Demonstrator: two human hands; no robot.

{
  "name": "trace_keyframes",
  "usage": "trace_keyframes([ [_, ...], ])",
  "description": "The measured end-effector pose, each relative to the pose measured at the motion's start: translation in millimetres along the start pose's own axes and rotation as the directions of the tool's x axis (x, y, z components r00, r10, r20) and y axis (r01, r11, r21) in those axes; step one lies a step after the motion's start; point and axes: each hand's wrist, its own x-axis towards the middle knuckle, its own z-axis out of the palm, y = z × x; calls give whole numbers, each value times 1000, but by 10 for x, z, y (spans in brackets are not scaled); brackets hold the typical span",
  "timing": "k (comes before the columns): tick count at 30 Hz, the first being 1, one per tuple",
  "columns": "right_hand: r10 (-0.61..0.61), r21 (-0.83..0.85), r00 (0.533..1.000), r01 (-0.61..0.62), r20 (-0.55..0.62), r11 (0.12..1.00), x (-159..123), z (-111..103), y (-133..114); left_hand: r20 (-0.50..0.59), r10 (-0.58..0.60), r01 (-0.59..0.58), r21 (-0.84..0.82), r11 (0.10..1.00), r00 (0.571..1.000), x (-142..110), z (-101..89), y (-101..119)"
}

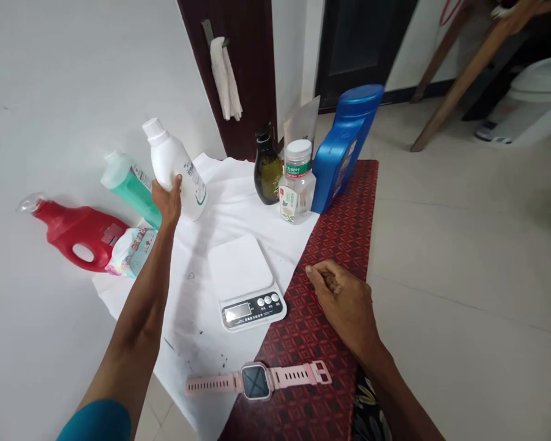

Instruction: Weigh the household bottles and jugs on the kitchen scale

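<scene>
My left hand (169, 199) is closed around a white bottle (177, 162) with a white cap, at the back left of the table. The bottle leans slightly to the left in this view. My right hand (342, 297) rests over the red patterned cloth with its fingers curled in, and whatever may be inside them is hidden. Between the hands lies a white digital kitchen scale (241, 269) with a small display and several buttons. Nothing sits on its plate. Nearest to me, a pink-strapped smartwatch (256, 381) is stretched out flat.
A red jug (85, 229), a green bottle (135, 187) and a soft pack (138, 248) line the left wall. At the back right stand a dark pump bottle (267, 171), a clear jar (297, 190), a grey tube (300, 125) and a blue bottle (344, 150).
</scene>
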Motion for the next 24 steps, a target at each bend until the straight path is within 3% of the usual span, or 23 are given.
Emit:
trace_keyframes([
  [3,10,-10,1000,-10,-14,1000,17,19,-15,-197,-204,174,-158,972,959,72,170,34],
  [7,29,-17,999,-30,-32,999,29,28,-37,-304,-271,197,-253,947,913,-74,145,230],
  [10,34,-15,999,-34,-32,999,27,27,-47,-357,-304,219,-260,941,883,-344,-116,348],
  [15,30,-16,999,-31,-39,999,27,37,-54,-414,-323,211,-293,932,851,-927,-769,604],
  [20,25,-30,999,-26,-40,999,29,52,-72,-381,-296,214,-243,946,876,-1456,-1363,970],
  [24,40,-34,998,-42,-42,999,23,63,-99,-325,-237,138,-297,945,916,-1678,-1573,1183],
])
